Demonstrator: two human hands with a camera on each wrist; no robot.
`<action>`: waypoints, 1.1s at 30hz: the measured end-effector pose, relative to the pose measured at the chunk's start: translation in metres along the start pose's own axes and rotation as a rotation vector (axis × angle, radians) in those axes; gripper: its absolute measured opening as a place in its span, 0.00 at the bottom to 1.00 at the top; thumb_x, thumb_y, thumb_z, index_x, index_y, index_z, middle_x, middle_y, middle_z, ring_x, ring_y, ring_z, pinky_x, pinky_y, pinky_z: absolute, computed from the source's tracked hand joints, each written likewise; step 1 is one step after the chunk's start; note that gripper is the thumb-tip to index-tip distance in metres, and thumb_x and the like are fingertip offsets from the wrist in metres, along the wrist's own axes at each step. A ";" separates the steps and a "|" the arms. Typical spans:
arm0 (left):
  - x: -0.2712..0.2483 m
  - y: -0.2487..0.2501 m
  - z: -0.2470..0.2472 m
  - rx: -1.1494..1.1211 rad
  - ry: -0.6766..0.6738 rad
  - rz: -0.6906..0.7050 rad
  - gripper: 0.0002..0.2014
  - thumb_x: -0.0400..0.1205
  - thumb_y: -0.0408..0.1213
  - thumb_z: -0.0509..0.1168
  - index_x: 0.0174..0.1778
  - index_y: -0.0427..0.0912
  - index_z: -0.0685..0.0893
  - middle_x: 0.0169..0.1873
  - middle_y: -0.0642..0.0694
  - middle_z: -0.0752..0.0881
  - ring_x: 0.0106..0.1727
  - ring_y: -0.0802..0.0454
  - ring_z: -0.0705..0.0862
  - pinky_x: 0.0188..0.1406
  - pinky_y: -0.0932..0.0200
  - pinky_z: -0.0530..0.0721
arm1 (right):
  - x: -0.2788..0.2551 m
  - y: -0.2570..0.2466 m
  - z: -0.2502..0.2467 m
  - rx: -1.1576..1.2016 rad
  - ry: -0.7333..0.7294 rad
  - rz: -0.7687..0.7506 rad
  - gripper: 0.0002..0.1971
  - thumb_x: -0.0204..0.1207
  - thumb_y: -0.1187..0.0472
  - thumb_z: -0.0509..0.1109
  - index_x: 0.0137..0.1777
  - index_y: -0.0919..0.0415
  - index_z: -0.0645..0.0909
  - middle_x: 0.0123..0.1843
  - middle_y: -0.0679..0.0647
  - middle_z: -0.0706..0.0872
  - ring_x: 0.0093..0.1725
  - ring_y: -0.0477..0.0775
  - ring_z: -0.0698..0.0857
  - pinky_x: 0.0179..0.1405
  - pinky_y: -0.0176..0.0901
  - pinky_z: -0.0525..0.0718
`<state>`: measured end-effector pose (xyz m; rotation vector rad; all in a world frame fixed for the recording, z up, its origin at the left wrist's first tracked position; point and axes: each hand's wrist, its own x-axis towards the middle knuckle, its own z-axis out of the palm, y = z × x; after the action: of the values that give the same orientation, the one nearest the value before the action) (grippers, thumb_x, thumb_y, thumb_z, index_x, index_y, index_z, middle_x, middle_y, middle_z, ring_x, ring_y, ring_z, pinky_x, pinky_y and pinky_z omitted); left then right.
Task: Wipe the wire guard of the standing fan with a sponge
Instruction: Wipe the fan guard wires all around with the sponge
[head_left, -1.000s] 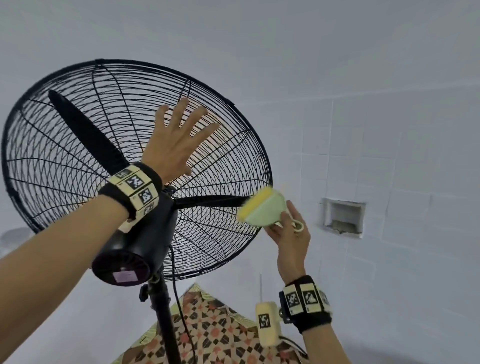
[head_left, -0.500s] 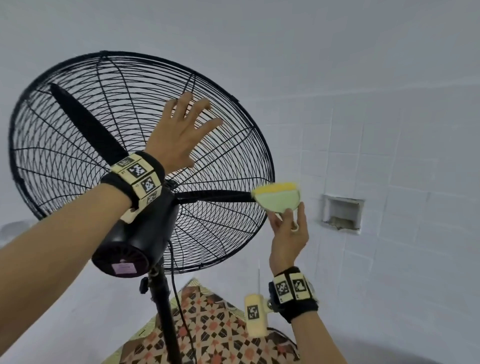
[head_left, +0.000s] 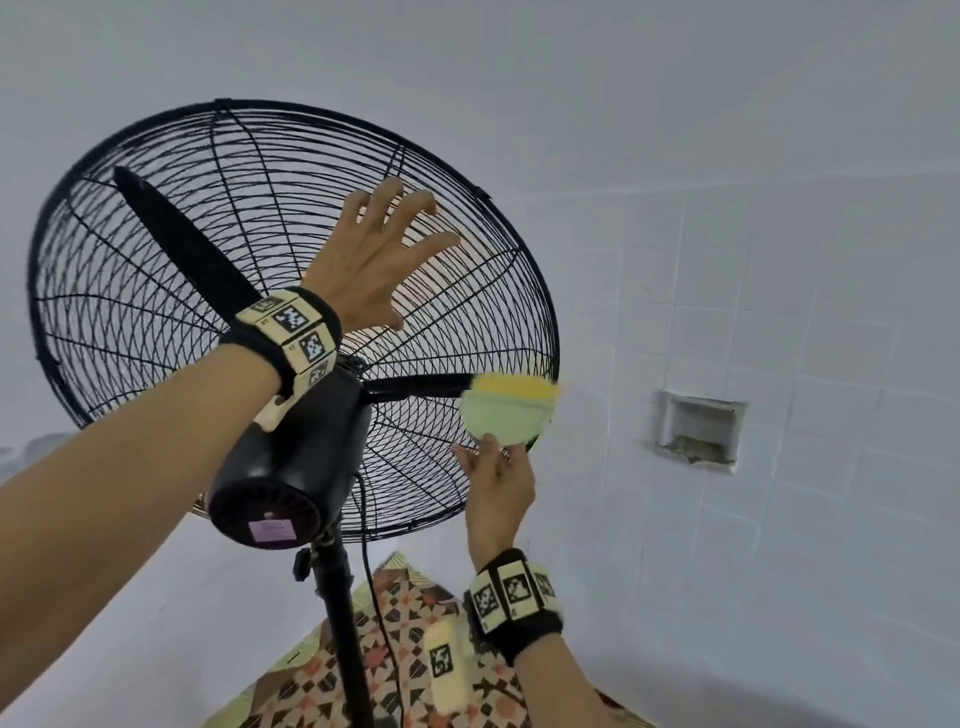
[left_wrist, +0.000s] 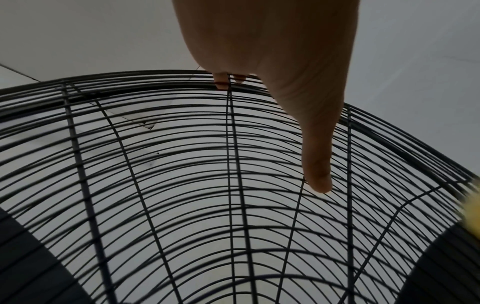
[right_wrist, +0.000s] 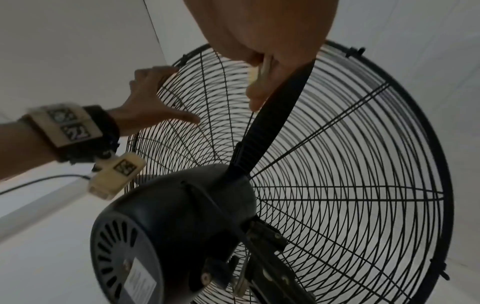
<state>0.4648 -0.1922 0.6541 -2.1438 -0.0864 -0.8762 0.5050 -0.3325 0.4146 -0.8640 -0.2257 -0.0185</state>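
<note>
The black standing fan is seen from behind, its wire guard (head_left: 156, 291) tilted upward. My left hand (head_left: 374, 260) lies on the rear guard's upper right with fingers spread, the thumb (left_wrist: 317, 164) across the wires (left_wrist: 182, 185). My right hand (head_left: 498, 488) pinches the lower edge of a pale green sponge (head_left: 506, 410) with a yellow top. The sponge sits against the guard's right rim, beside a blade tip. From the right wrist, the right hand (right_wrist: 259, 30) hides most of the sponge. The left hand (right_wrist: 150, 98) shows near the rim of the guard (right_wrist: 363, 185).
The black motor housing (head_left: 291, 467) sits on the pole (head_left: 343, 623), with a power cable (head_left: 382, 623) hanging beside it. A patterned floor (head_left: 395, 675) lies below. White tiled wall with a small recess (head_left: 698, 431) stands right of the fan.
The sponge slid right to the guard's rim, then slightly back inward, with the right hand following. The left hand stays spread on the guard. The view shifted a little.
</note>
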 end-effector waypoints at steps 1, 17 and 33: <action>0.001 -0.001 0.000 -0.008 0.000 -0.003 0.63 0.52 0.56 0.91 0.83 0.55 0.66 0.81 0.36 0.64 0.82 0.28 0.62 0.76 0.28 0.68 | -0.003 0.004 0.004 -0.034 -0.074 0.051 0.06 0.89 0.66 0.66 0.52 0.68 0.80 0.57 0.67 0.91 0.45 0.60 0.95 0.44 0.41 0.92; -0.004 0.005 -0.006 -0.038 0.004 -0.023 0.62 0.55 0.54 0.91 0.84 0.58 0.64 0.83 0.38 0.63 0.85 0.30 0.60 0.80 0.29 0.65 | -0.012 0.001 0.004 -0.206 -0.026 0.071 0.07 0.89 0.65 0.62 0.52 0.68 0.78 0.30 0.59 0.91 0.27 0.59 0.90 0.26 0.40 0.82; -0.003 0.007 -0.003 -0.016 0.007 -0.035 0.61 0.57 0.54 0.90 0.84 0.58 0.63 0.83 0.39 0.63 0.85 0.30 0.59 0.81 0.30 0.65 | 0.013 -0.012 -0.023 -0.109 0.167 0.014 0.06 0.88 0.64 0.61 0.49 0.63 0.75 0.31 0.68 0.89 0.21 0.53 0.82 0.23 0.42 0.76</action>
<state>0.4627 -0.1988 0.6488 -2.1595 -0.1137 -0.9077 0.5205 -0.3566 0.4124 -0.9674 -0.0625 -0.0900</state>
